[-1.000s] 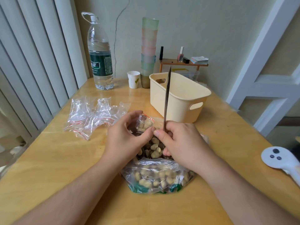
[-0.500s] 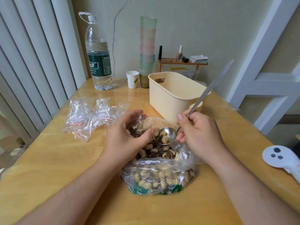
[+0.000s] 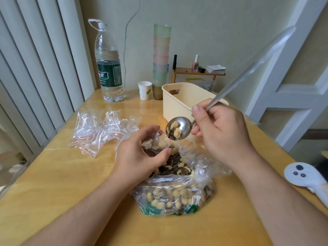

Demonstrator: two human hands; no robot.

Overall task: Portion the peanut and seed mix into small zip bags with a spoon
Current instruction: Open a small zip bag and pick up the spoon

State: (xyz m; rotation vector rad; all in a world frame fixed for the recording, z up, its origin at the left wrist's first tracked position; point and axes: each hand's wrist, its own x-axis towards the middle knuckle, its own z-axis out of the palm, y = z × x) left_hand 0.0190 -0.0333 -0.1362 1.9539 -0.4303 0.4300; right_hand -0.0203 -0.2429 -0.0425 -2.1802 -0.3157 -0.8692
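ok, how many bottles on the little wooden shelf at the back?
2 clearly: a dark bottle at the shelf's left end and a pink nail-polish bottle mid-shelf. A small dark item beside the pink one is unclear.

Two bare arms reach in from the bottom, with no sleeves on them. The left hand (image 3: 142, 153) and the right hand (image 3: 220, 132) wear no gloves, rings or watch. The fingernails are short and plain

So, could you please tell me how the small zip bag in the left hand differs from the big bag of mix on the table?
The small zip bag is held up by the left hand; the big bag lies on the table. The small one holds a little mix, the big one far more. Both are clear plastic and open.
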